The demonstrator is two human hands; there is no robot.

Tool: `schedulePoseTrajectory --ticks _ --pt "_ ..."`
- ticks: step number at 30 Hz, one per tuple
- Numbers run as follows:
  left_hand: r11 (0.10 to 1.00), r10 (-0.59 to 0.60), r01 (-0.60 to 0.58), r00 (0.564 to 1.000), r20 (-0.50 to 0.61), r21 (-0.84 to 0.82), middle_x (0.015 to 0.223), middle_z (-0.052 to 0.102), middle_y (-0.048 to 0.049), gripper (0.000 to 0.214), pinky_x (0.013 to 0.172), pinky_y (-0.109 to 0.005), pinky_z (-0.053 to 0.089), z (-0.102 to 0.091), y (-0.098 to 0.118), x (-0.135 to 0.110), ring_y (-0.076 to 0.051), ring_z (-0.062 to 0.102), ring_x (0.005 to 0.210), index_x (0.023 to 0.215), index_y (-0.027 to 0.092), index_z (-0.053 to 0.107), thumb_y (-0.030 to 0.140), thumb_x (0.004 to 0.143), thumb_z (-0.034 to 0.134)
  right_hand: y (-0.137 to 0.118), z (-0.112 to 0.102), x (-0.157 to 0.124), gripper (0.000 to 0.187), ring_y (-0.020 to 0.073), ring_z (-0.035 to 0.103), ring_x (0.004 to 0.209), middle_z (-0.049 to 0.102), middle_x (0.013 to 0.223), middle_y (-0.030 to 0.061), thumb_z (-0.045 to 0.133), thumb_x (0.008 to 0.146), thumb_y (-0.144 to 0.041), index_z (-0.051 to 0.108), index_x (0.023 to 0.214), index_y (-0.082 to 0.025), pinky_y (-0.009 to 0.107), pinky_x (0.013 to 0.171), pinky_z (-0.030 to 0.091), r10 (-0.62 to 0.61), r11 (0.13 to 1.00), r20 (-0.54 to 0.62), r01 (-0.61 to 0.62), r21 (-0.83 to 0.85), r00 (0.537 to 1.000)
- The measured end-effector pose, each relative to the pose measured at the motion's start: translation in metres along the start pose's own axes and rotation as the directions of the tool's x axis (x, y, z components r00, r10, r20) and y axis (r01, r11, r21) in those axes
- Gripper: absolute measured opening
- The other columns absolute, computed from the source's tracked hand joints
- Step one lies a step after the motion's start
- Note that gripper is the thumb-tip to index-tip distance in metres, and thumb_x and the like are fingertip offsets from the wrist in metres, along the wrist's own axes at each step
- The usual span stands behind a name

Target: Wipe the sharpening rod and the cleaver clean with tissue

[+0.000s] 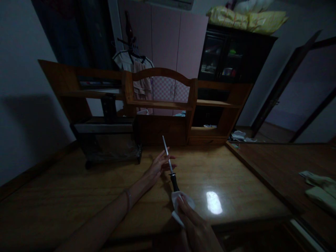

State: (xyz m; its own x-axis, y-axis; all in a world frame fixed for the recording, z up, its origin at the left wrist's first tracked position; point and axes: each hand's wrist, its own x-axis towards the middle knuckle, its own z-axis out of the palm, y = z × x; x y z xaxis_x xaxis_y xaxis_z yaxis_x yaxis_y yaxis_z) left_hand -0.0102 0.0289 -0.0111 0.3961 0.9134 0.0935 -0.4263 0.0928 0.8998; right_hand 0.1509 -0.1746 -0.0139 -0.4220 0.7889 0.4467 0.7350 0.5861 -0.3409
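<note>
A slim metal rod with a black handle (169, 164) is held above the wooden desk (78, 196), its tip pointing up and away. My left hand (159, 164) touches the rod's metal shaft with loosely curled fingers. Nearer to me, my right hand (191, 224) is closed round a white cloth (177, 206) that wraps the lower end of the black handle.
A wooden shelf unit (162, 105) stands at the back of the desk, with a dark rack (110, 140) to its left. A lamp glare (214, 202) shines on the desk. Folded pale cloths (320, 189) lie on a side surface at right. Dark cabinet (231, 56) behind.
</note>
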Motion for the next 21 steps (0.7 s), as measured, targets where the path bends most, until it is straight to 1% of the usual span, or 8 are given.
schedulePoseTrajectory --ticks 3,11,16,21 --pt "1.0 0.004 -0.004 1.0 -0.01 0.002 0.111 0.062 -0.0111 0.062 0.069 -0.033 0.055 0.002 0.001 -0.001 -0.02 0.069 0.074 0.139 0.028 0.034 0.032 0.083 0.061 0.002 0.0 -0.001 0.066 0.0213 0.035 0.131 0.037 0.144 0.0116 0.039 0.075 0.001 0.036 0.14 -0.012 0.031 0.103 0.039 -0.002 1.0 -0.021 0.002 -0.02 1.0" --pt "1.0 0.006 -0.006 1.0 -0.016 -0.011 0.107 0.063 -0.009 0.062 0.068 -0.034 0.055 0.003 0.002 -0.001 -0.019 0.069 0.071 0.139 0.029 0.035 0.031 0.083 0.061 0.003 0.008 -0.007 0.059 0.0214 0.041 0.129 0.042 0.141 0.0131 0.042 0.078 -0.003 0.041 0.137 -0.011 0.03 0.102 0.041 0.001 0.997 -0.139 -0.012 -0.08 0.99" --pt "1.0 0.003 -0.004 1.0 -0.027 -0.021 0.108 0.063 -0.0097 0.062 0.069 -0.033 0.055 0.004 0.003 -0.002 -0.019 0.069 0.072 0.139 0.029 0.035 0.03 0.083 0.061 0.01 0.01 -0.009 0.058 0.0233 0.037 0.131 0.04 0.143 0.0122 0.042 0.081 -0.005 0.038 0.139 -0.014 0.035 0.102 0.043 0.041 0.991 -0.184 -0.063 -0.117 0.982" --pt "1.0 0.0 0.0 0.999 -0.032 -0.009 0.108 0.063 -0.0096 0.062 0.068 -0.032 0.054 0.004 0.004 -0.002 -0.019 0.069 0.072 0.139 0.029 0.035 0.031 0.083 0.062 0.011 -0.002 -0.003 0.057 0.0244 0.029 0.135 0.031 0.148 0.0087 0.035 0.086 -0.006 0.033 0.142 -0.017 0.042 0.106 0.037 0.139 0.984 -0.239 -0.161 -0.072 0.961"
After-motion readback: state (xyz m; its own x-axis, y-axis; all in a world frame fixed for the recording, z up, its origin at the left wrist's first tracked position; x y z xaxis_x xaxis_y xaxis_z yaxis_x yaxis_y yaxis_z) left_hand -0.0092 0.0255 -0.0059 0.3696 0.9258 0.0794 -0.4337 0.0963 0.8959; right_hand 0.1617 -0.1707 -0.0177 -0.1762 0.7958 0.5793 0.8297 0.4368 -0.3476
